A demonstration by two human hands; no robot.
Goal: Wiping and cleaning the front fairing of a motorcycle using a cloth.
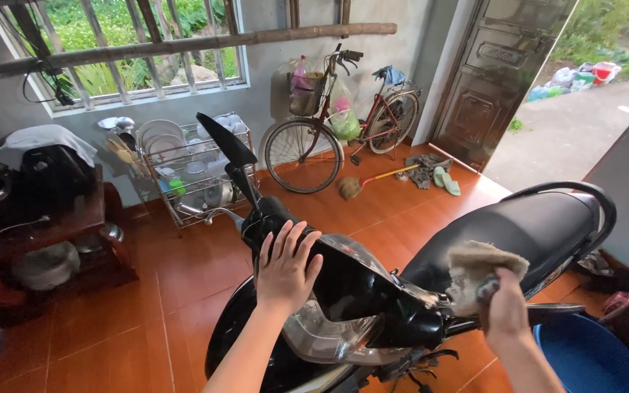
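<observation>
Rag (pixel 483 266), soft, limp and light, is bunched in the clenched right hand (pixel 505 306) at lower right, beside the black seat (pixel 525 229). Left hand (pixel 285 269) lies flat and released on the motorbike (pixel 351 291) cowl, glossy and likely slippery. Orange tiled floor (pixel 183 291); bicycle (pixel 343 124) and dish rack (pixel 191 175) toward the upper half.

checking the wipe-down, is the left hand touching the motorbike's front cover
Touching. The head view shows the left hand lying flat, fingers spread, on the motorbike's black front cover, no gap visible.
</observation>
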